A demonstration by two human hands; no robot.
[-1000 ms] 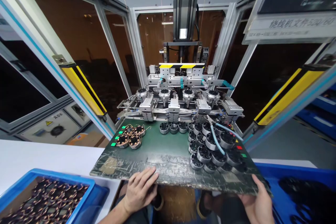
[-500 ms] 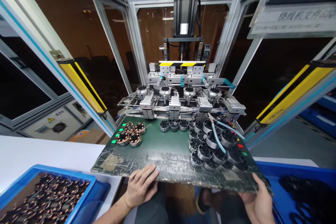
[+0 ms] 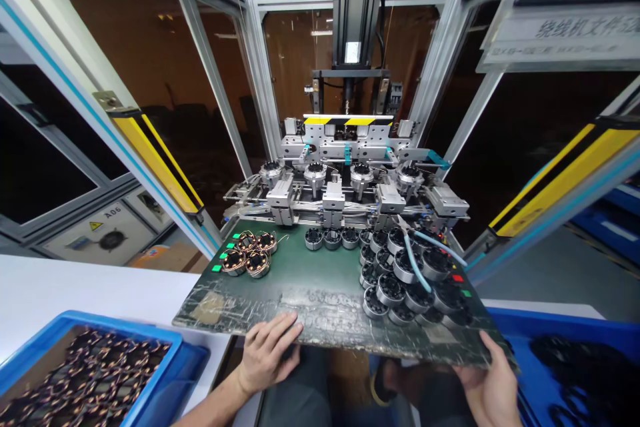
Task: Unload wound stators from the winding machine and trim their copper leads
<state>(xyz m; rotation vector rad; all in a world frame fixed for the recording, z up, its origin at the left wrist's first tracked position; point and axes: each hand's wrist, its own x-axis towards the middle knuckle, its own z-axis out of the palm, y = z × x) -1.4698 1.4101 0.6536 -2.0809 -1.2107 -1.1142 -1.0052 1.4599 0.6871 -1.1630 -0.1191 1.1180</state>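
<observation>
My left hand (image 3: pixel 270 352) lies over the front edge of a dark green worktop board (image 3: pixel 310 287), its fingers stretched out on top and the thumb below the edge. At the board's front right corner, my right hand (image 3: pixel 493 380) grips the edge, thumb above and fingers underneath. Several copper-wound stators (image 3: pixel 257 263) sit at the board's left. On the right is a stacked group of unwound stators (image 3: pixel 391 289), and a short row of them runs along the back. Blue-handled pliers (image 3: pixel 419 263) lie across that stack, touched by neither hand.
Behind the board stands a winding machine (image 3: pixel 333 197) with stator cores on its several stations and a black motor (image 3: pixel 356 20) above. Yellow light-curtain bars (image 3: pixel 157 163) flank it. A blue bin (image 3: pixel 175 347) of wound stators is at left; a blue bin (image 3: pixel 525 320) of black parts is at right.
Both hands keep their places on the board. Only the camera's view has shifted very slightly; the parts and the machine look the same.
</observation>
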